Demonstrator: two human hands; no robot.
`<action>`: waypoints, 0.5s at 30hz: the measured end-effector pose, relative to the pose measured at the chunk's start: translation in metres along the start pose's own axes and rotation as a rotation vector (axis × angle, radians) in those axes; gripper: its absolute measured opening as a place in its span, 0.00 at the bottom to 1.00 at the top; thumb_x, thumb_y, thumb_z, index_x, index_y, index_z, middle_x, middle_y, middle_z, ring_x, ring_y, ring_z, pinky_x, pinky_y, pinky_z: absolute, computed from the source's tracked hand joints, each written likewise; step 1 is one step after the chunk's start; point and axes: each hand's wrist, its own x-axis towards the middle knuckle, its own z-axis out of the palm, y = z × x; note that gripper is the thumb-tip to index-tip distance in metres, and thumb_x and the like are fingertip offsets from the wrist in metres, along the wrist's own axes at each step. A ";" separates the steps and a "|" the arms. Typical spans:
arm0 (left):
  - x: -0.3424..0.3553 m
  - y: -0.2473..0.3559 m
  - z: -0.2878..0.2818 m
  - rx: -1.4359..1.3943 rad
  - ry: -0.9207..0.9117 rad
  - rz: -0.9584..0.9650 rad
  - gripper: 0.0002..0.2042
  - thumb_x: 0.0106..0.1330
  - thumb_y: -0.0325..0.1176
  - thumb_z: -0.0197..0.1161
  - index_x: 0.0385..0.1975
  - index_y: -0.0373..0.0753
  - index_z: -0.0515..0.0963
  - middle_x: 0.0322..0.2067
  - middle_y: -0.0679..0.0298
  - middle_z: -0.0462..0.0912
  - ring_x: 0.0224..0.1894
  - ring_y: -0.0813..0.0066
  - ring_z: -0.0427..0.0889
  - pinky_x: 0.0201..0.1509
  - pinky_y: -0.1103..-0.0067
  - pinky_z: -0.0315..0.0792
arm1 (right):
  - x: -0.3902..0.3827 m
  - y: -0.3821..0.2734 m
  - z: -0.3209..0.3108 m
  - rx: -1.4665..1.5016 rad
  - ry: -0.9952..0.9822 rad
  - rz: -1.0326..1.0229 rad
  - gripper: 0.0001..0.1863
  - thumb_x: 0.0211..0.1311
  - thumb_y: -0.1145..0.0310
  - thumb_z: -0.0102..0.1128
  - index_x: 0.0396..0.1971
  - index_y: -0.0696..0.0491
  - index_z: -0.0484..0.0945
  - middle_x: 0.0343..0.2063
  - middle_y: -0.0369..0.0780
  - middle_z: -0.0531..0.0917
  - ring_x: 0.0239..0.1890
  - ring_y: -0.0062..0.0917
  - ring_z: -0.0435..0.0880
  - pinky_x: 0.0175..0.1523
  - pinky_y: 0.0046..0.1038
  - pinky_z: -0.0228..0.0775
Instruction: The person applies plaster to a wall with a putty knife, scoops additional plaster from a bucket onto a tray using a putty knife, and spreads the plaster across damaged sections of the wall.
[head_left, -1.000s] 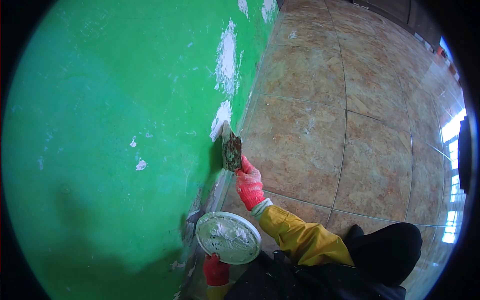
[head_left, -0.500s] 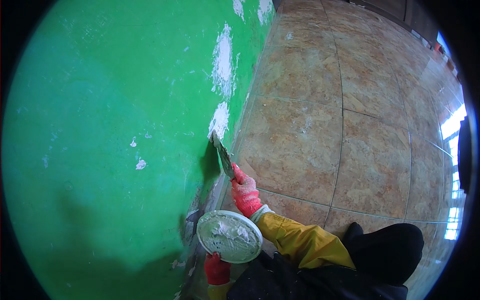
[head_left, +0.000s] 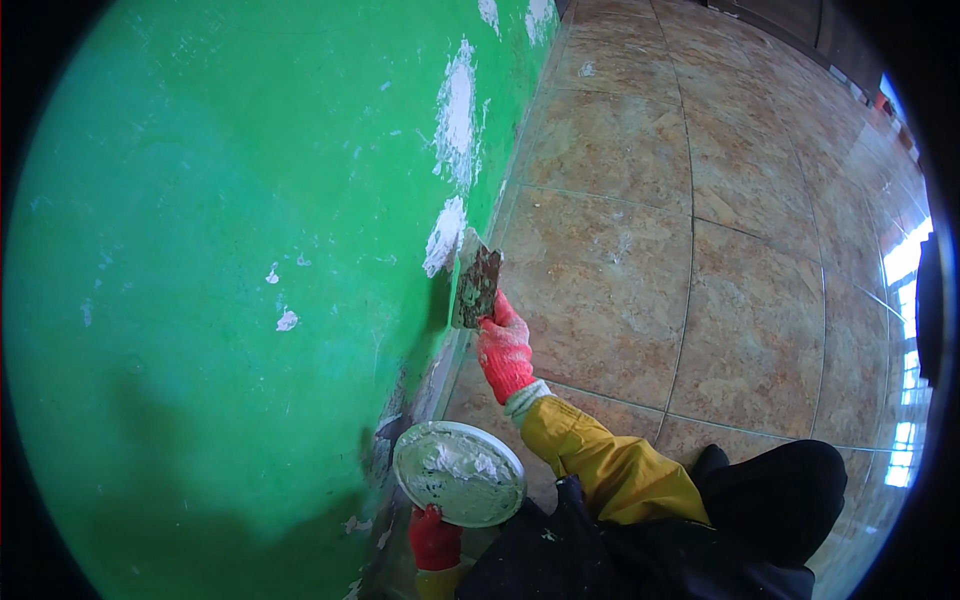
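My right hand [head_left: 507,352], in a red glove, is closed round a putty knife [head_left: 477,285] with a wide, smeared blade. The blade is held close to the green wall [head_left: 250,200], just below a white putty patch [head_left: 446,236]; I cannot tell whether it touches. With its fingers at the near rim, my left hand [head_left: 434,540], gloved in red too, grips a round white bucket [head_left: 460,474]. Pale, wet putty [head_left: 462,466] fills the bucket's top. Most of the left fingers are hidden under the bucket.
A longer white patch [head_left: 456,115] lies farther along the wall. Scraped, flaking paint [head_left: 388,430] shows low on the wall beside the bucket. Brown floor tiles [head_left: 600,250] spread to the right, and my dark-clothed knee [head_left: 790,490] is bent at lower right.
My right hand has moved slightly right and farther away, and the putty knife has turned so its broad face shows. The left hand and bucket stay put.
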 end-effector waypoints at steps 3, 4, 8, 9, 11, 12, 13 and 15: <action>0.001 0.006 -0.005 0.003 0.014 0.021 0.30 0.55 0.31 0.57 0.58 0.35 0.55 0.52 0.52 0.67 0.53 0.55 0.69 0.56 0.61 0.64 | 0.008 0.003 0.021 -0.074 0.010 0.024 0.31 0.51 0.88 0.41 0.59 0.55 0.61 0.46 0.33 0.74 0.41 0.16 0.71 0.44 0.14 0.59; 0.002 0.007 -0.008 0.040 -0.006 0.025 0.29 0.57 0.33 0.57 0.58 0.36 0.54 0.53 0.52 0.66 0.54 0.55 0.68 0.57 0.60 0.63 | 0.011 0.006 0.022 -0.146 0.010 0.009 0.31 0.52 0.86 0.42 0.59 0.52 0.61 0.40 0.32 0.75 0.35 0.15 0.69 0.38 0.16 0.60; 0.008 0.012 -0.013 0.053 -0.063 0.014 0.29 0.59 0.35 0.55 0.59 0.37 0.53 0.54 0.52 0.65 0.54 0.55 0.67 0.57 0.59 0.62 | 0.019 0.012 0.031 -0.407 0.017 -0.039 0.28 0.55 0.78 0.47 0.59 0.47 0.62 0.26 0.35 0.76 0.22 0.16 0.70 0.27 0.21 0.62; 0.010 0.014 -0.013 0.052 -0.064 0.014 0.29 0.59 0.35 0.55 0.59 0.37 0.53 0.54 0.52 0.65 0.54 0.55 0.67 0.57 0.59 0.62 | 0.020 0.012 0.034 -0.447 0.018 -0.046 0.28 0.55 0.77 0.48 0.59 0.47 0.63 0.25 0.36 0.77 0.22 0.16 0.71 0.27 0.21 0.62; 0.011 0.020 -0.013 0.023 -0.107 -0.023 0.29 0.59 0.34 0.55 0.60 0.37 0.52 0.54 0.52 0.65 0.54 0.55 0.68 0.57 0.59 0.63 | 0.020 0.008 0.048 -0.741 -0.023 -0.043 0.30 0.55 0.74 0.49 0.61 0.47 0.58 0.25 0.44 0.77 0.22 0.24 0.76 0.27 0.28 0.65; 0.010 0.020 -0.012 0.022 -0.106 -0.024 0.29 0.59 0.34 0.55 0.60 0.37 0.52 0.54 0.52 0.65 0.54 0.55 0.68 0.57 0.59 0.63 | 0.015 0.003 0.055 -0.742 -0.024 -0.042 0.30 0.55 0.74 0.49 0.61 0.47 0.58 0.25 0.44 0.77 0.22 0.24 0.76 0.27 0.28 0.65; 0.006 0.021 -0.013 0.008 -0.070 0.002 0.29 0.59 0.34 0.55 0.60 0.37 0.52 0.53 0.52 0.66 0.54 0.55 0.68 0.57 0.59 0.63 | 0.002 -0.010 0.072 -0.806 -0.067 0.068 0.31 0.54 0.75 0.50 0.61 0.47 0.58 0.27 0.44 0.79 0.25 0.21 0.75 0.30 0.26 0.65; 0.006 0.020 -0.005 -0.006 -0.054 0.015 0.29 0.59 0.33 0.55 0.60 0.37 0.52 0.53 0.52 0.66 0.53 0.55 0.69 0.57 0.60 0.64 | -0.001 -0.013 0.076 -0.934 -0.129 0.162 0.31 0.52 0.73 0.52 0.60 0.48 0.59 0.26 0.51 0.76 0.28 0.28 0.79 0.33 0.30 0.67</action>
